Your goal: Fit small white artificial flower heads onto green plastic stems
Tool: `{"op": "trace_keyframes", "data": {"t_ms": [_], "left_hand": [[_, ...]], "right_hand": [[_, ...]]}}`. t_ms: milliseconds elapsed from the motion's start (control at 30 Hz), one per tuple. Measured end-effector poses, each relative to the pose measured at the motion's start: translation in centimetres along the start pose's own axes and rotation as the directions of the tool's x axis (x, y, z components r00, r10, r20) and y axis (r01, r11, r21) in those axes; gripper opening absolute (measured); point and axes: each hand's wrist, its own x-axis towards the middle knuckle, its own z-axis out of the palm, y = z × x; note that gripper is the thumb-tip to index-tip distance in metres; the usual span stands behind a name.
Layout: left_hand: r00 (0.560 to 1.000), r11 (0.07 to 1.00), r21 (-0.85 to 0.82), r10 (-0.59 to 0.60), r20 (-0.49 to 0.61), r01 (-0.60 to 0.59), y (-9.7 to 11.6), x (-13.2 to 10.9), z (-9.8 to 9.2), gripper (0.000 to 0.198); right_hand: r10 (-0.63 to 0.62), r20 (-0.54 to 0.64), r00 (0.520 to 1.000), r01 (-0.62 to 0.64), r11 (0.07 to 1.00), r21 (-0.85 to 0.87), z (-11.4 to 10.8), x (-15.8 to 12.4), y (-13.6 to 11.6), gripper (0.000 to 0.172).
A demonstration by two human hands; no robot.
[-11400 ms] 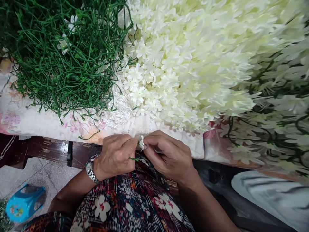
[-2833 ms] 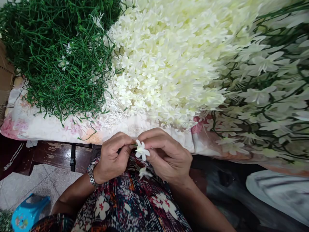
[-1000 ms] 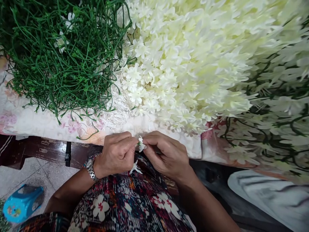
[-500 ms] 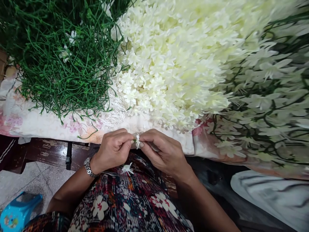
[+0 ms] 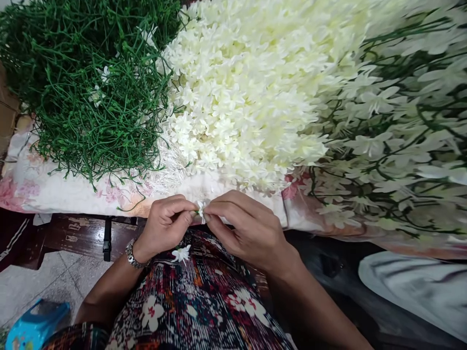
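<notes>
A small white artificial flower (image 5: 201, 212) sits between my two hands at the table's front edge. My left hand (image 5: 168, 221), with a metal watch on the wrist, is closed in a pinch on a green plastic stem, just left of the flower; most of that stem is hidden by the fingers. From the right, the thumb and forefinger of my right hand (image 5: 244, 228) pinch at the flower's petals. Below my left hand, a second white flower (image 5: 181, 253) shows in front of the patterned clothing; whether it hangs from the held stem I cannot tell.
A heap of green plastic stems (image 5: 98, 107) lies at the left of the flower-printed cloth (image 5: 80, 192). Loose white blossoms (image 5: 241, 97) are piled in the middle, with stemmed white flowers (image 5: 375, 146) at the right. A blue stool (image 5: 36, 325) stands on the floor, lower left.
The view has shifted slightly, so both hands and the flower appear a little further left. My right fingers still pinch close at the flower, and my left hand keeps its hold.
</notes>
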Motion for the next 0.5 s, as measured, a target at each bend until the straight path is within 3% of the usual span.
{"op": "trace_keyframes", "data": {"t_ms": [200, 500], "left_hand": [[0.998, 0.998, 0.062, -0.02, 0.053, 0.017, 0.0, 0.3, 0.2, 0.014], [0.998, 0.992, 0.113, 0.06, 0.036, -0.064, -0.5, 0.1, 0.7, 0.013]], "right_hand": [[-0.021, 0.024, 0.999, 0.021, 1.0, -0.006, 0.4, -0.3, 0.6, 0.013], [0.074, 0.043, 0.996, -0.081, 0.978, 0.192, 0.9, -0.5, 1.1, 0.013]]}}
